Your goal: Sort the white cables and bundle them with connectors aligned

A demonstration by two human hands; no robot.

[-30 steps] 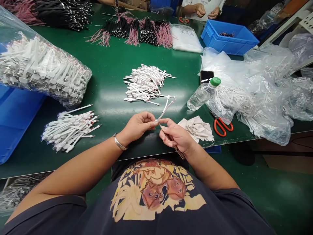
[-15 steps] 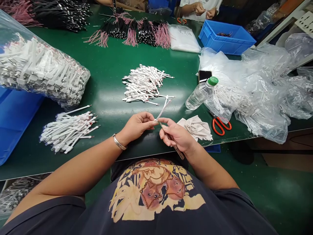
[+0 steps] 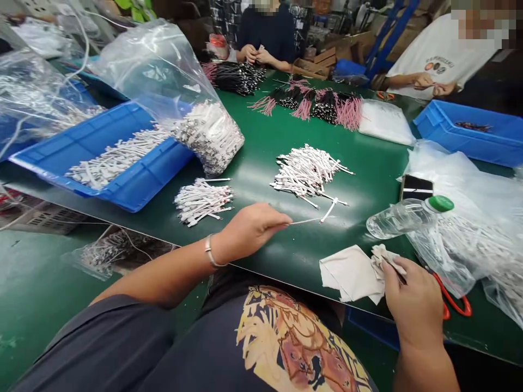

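Observation:
My left hand (image 3: pixel 255 231) is closed in a pinch on one end of a thin white cable (image 3: pixel 305 221), which sticks out to the right over the table. Close to the cable's far end is a short white piece (image 3: pixel 328 210), also over the green surface. My right hand (image 3: pixel 414 296) is closed around slim dark tweezers (image 3: pixel 398 272), mostly hidden by the fingers. Their tip end is at the bunched part of a whitish cloth (image 3: pixel 349 272) near the table's front edge. Red-handled scissors (image 3: pixel 453 299) lie partly behind my right hand.
A pile of white cables (image 3: pixel 308 170) lies mid-table, a smaller pile (image 3: pixel 204 201) to its left. A blue tray (image 3: pixel 134 196) and a filled plastic bag (image 3: pixel 212 136) stand left. At right are a bottle (image 3: pixel 402 218), a phone (image 3: pixel 417 188) and plastic bags (image 3: pixel 469 228). Two people sit opposite.
My hands have moved apart. The right hand went from beside the left to the cloth, with the tweezers still in it; the left keeps the cable. The view has swung left.

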